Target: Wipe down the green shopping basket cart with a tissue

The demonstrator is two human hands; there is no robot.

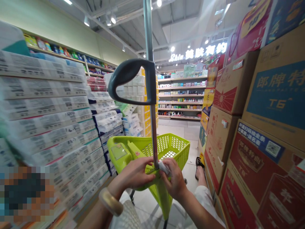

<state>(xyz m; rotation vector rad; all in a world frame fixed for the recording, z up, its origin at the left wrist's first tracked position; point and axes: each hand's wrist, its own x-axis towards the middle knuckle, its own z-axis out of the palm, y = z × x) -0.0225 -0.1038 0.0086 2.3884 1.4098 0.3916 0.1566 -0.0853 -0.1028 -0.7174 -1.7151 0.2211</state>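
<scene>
Holding a small white scrap, cloth or paper (can't say which), in R hand, w/ thumb & fingers pinched tight on it, at approx. 6 o'c, just beside the foot of a metal pole. L hand half curled at the pole's other side, toward 7 o'c; not clear if gripping or only touching. Gold bangle on that arm. Grey handle up the pole, 11 o'c. Green cart behind both hands. White packs at 9 o'c, boxes at 3 o'c.

Cartons right, wrapped packs left, shelves beyond
</scene>
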